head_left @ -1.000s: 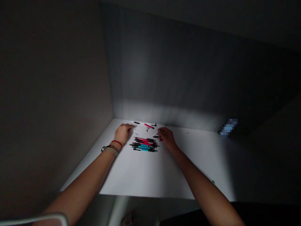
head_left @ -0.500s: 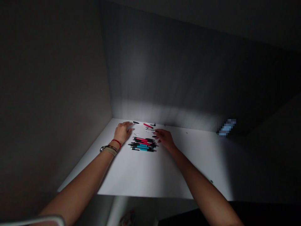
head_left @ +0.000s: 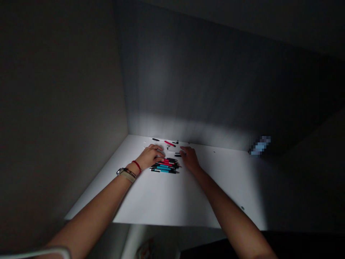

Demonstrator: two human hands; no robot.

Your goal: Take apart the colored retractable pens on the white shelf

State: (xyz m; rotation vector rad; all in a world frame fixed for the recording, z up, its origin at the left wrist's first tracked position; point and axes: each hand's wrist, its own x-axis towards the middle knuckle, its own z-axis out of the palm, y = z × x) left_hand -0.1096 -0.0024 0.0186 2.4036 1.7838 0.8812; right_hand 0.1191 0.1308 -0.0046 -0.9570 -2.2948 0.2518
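Fingers (head_left: 159, 148) of the left hand (head_left: 148, 157) are bent and parted at the left ends of the pens (head_left: 165, 171), grouped crosswise on the white table (head_left: 159, 201); grip undetermined. Right hand (head_left: 191, 159): beside black pieces (head_left: 177, 155), grip undetermined. Farther back lies a red barrel (head_left: 170, 144).

Around the left wrist (head_left: 132, 167), nearest the left hand (head_left: 149, 157), a thin red band (head_left: 137, 166) is worn, followed by a narrow dark bracelet (head_left: 131, 172) and a broader beige strap (head_left: 127, 176) with a silvery piece (head_left: 119, 172). Both forearms (head_left: 223, 205) are uncovered.
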